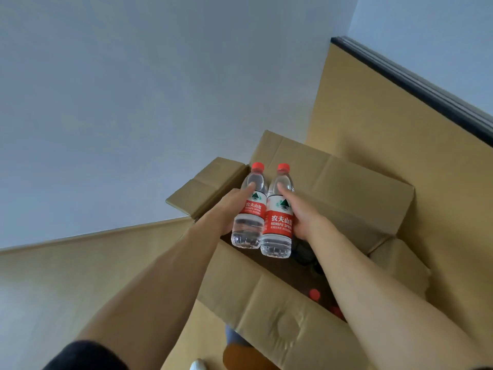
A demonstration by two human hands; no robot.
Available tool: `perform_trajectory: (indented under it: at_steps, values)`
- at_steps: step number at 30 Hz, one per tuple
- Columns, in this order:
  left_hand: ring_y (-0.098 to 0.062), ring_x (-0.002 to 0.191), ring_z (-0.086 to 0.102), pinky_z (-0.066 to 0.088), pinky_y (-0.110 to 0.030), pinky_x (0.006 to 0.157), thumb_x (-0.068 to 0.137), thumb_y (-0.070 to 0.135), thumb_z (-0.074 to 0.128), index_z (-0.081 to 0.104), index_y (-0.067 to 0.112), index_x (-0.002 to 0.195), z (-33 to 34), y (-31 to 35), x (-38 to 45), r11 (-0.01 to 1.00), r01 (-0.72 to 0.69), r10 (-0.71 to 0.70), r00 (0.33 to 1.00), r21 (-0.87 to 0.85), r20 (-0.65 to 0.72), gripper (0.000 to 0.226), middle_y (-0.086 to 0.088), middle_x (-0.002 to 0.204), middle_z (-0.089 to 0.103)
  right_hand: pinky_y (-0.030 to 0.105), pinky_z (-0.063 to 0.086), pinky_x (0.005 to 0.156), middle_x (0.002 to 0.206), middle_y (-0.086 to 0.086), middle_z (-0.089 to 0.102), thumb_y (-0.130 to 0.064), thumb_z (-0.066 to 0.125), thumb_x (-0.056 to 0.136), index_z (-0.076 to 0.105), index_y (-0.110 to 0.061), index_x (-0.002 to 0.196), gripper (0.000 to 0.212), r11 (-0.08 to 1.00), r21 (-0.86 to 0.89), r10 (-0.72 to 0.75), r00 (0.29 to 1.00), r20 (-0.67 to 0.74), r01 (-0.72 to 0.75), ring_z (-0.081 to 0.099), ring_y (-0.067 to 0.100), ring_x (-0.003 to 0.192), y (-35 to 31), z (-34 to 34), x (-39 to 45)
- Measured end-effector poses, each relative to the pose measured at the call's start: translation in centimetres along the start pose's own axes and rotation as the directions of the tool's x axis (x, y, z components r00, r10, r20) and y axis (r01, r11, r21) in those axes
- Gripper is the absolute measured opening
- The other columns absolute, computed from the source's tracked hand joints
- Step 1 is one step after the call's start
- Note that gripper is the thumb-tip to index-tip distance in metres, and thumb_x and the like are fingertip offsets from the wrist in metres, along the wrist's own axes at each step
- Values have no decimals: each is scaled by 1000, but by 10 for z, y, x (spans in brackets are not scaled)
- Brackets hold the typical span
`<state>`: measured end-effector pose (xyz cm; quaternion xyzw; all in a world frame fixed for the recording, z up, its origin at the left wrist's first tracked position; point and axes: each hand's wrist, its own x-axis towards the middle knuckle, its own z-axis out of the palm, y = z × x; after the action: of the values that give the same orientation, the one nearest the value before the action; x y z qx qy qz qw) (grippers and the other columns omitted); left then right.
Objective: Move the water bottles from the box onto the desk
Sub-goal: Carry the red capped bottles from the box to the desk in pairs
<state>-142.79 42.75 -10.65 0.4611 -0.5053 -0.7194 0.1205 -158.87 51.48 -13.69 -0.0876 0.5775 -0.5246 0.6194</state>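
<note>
we see both hands over the open cardboard box, each gripping one water bottle. left hand wraps the left bottle; right hand wraps the right bottle. bottles upright, red caps up, side by side & touching, held above the box opening. more red caps visible low inside box. the surface isn't something we can make out w/ certainty.

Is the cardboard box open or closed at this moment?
Open: the cardboard box has its flaps folded outward, and red caps show inside.
</note>
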Motion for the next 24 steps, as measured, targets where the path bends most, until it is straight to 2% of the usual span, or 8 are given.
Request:
perform_trajectory:
  at_steps: [4,8,12,13,16,20,24]
  values:
    - [-34,97,74,58,-53,90,98,47,60,49,12,135,-32,1,-18,997,-26,19,995,-71,-93,52,-18,114,72,51,59,83,114,19,74,-55,82,75,61,-13,130,72,999,-39,19,993,113,-15,74,36,99,2,36,8]
    - [-34,98,74,59,-52,90,98,50,58,56,10,129,-69,-6,-40,991,-73,58,989,-110,-137,50,-18,111,74,56,55,94,115,18,74,-56,79,78,61,-14,129,68,995,-96,46,987,154,-31,72,37,105,7,79,10]
    - [-29,88,76,63,-41,70,100,47,55,58,15,121,-113,-19,-70,977,-109,72,977,-183,-198,38,-13,100,77,58,54,96,114,18,74,-56,79,79,61,-15,127,66,987,-151,79,978,194,-49,72,37,105,21,130,9]
    - [-29,89,76,63,-41,71,101,46,54,57,14,123,-124,-23,-77,977,-116,73,971,-180,-229,39,-13,102,76,57,54,96,113,17,74,-56,78,79,62,-15,127,65,984,-168,86,975,205,-52,72,36,105,25,143,8]
    - [-34,98,74,59,-52,89,102,47,53,56,9,125,-160,-37,-101,975,-131,72,950,-180,-304,45,-18,112,72,57,54,96,114,17,74,-58,77,80,62,-14,127,66,970,-235,116,965,236,-59,72,37,106,41,186,3]
    - [-35,102,73,57,-55,93,102,47,53,52,9,130,-210,-55,-139,954,-176,71,921,-244,-383,48,-19,117,71,56,55,95,116,18,73,-61,74,81,60,-14,129,69,946,-320,145,942,304,-43,70,38,109,65,247,-3]
    - [-35,100,73,56,-57,94,102,48,52,56,9,127,-262,-77,-182,931,-225,75,888,-288,-453,46,-19,114,72,52,59,87,117,19,73,-58,73,83,59,-12,131,68,935,-354,162,915,370,-23,72,37,105,93,313,-13]
